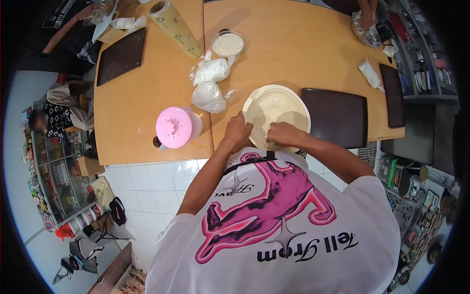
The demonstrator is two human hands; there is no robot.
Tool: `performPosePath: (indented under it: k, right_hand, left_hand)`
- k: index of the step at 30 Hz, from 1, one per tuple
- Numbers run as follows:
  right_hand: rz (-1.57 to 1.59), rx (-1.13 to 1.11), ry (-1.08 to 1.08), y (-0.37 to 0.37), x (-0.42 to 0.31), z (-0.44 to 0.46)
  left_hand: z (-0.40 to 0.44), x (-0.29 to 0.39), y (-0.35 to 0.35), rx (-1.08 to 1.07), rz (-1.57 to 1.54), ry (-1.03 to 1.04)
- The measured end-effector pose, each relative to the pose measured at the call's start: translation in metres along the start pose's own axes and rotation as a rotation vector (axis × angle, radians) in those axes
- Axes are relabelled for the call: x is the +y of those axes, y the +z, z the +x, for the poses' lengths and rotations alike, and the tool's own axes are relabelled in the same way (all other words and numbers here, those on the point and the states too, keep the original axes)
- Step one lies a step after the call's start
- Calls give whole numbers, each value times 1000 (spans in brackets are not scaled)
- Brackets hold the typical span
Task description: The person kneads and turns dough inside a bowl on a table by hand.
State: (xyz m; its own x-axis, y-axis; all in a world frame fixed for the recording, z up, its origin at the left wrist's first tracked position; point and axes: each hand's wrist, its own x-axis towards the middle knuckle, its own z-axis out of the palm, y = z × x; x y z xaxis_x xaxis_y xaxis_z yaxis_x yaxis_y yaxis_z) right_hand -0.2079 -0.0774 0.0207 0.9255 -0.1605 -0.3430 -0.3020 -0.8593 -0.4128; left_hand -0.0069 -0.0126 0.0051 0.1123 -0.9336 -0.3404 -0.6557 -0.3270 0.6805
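Note:
A cream-coloured round bowl (303, 110) stands at the table's near edge, right in front of my body. Its inside is smeared with something pale, perhaps flour or batter. My left hand (239, 128) is closed over the bowl's left rim. Curled into a fist, my right hand (285, 134) is at the near side of the bowl's inside; whatever its fingers hold is hidden. Left of the bowl lie a tied plastic bag of white powder (209, 97) and an opened bag of white powder (212, 71), with some powder spilled beside it.
A pink-lidded container (175, 127) stands left on the wooden table (147, 98). Behind are a tub of white powder (228, 45) and a cling film roll (176, 29). Dark trays (338, 117) flank the bowl and edges. Another person's hand (366, 22) works in a far-right bowl.

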Motion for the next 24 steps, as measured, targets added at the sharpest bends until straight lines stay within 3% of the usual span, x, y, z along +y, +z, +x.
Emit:
performPosePath:
  k: [5,8,12,18,21,24]
  right_hand:
    - [206,111,144,-9,-3,9]
    - [403,336,324,5,12,14]
    - [683,330,442,-17,12,4]
    - [591,90,213,-7,25,-24]
    - [8,-44,373,-50,-6,-36]
    - [207,84,428,-51,-6,-34]
  left_hand:
    - [1,2,-2,-5,22,-1]
    - [3,-1,-5,-21,-10,19]
    - [2,3,-12,-53,-40,-9]
    - [-2,14,-21,-111,-92,-67]
    - [0,10,-17,-80,-61,-41]
    - [1,6,-15,-92,-68,-60]
